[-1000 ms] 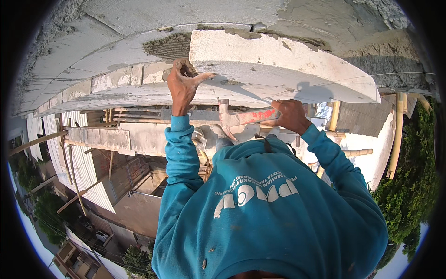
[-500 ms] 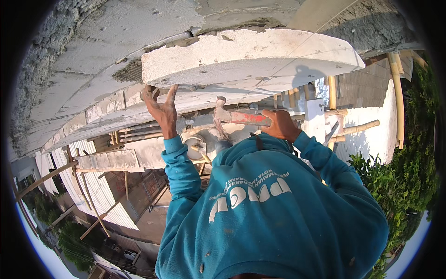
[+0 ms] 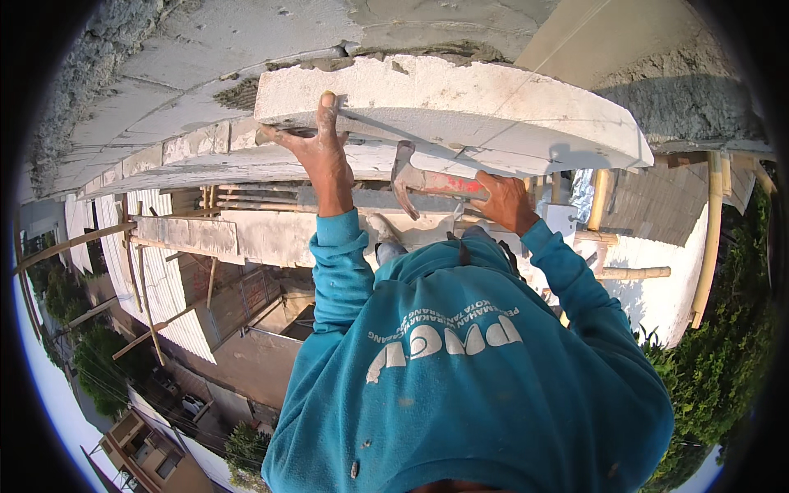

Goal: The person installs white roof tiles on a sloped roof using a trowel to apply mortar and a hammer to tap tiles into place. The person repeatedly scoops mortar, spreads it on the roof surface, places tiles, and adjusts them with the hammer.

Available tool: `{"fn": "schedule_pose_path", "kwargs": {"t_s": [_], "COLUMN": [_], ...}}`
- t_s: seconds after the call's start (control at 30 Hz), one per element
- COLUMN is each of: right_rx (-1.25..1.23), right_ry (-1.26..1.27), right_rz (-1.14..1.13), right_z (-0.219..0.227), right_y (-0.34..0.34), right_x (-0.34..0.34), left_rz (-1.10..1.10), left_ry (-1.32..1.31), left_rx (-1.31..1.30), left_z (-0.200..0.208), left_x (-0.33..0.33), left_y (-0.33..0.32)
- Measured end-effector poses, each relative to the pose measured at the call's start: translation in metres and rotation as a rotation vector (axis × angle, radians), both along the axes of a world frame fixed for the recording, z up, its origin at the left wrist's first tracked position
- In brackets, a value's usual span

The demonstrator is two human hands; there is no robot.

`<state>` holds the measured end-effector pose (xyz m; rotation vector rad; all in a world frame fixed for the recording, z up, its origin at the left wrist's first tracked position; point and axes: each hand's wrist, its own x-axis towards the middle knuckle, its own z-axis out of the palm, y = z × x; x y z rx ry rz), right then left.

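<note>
A long white lightweight concrete block lies along the top of the wall, its far edge against grey mortar. My left hand is on the block's left end, its thumb up on the block and its other fingers at the lower edge, partly hidden. My right hand is closed around the handle of a worn claw hammer with red paint on it. The hammer's head is just this side of the block, apart from its near face, with the curved claw toward me.
Below me runs a scaffold plank with my feet on it. Bamboo poles stand at the right, beside green foliage. Corrugated sheets and a deep drop lie at the left. A thin string crosses above the block.
My left hand has moved right and up, its thumb now over the block's edge. The hammer has shifted a little to the right and up with my right hand. My view has tilted slightly.
</note>
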<state>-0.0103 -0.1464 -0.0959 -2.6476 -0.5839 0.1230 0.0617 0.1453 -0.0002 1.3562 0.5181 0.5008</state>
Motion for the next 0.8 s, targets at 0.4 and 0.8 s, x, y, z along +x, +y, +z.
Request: {"fn": "schedule_pose_path", "kwargs": {"t_s": [0.4, 0.8], "right_rx": [0.020, 0.279], "right_ry": [-0.032, -0.004], "right_rz": [-0.009, 0.062], "right_z": [0.012, 0.021], "right_y": [0.003, 0.011], "right_x": [0.020, -0.031], "left_rz": [0.021, 0.013], "left_ry": [-0.087, -0.007], "left_rx": [0.173, 0.176], "left_z": [-0.018, -0.027], "left_x": [0.006, 0.015], "left_y": [0.008, 0.007]}}
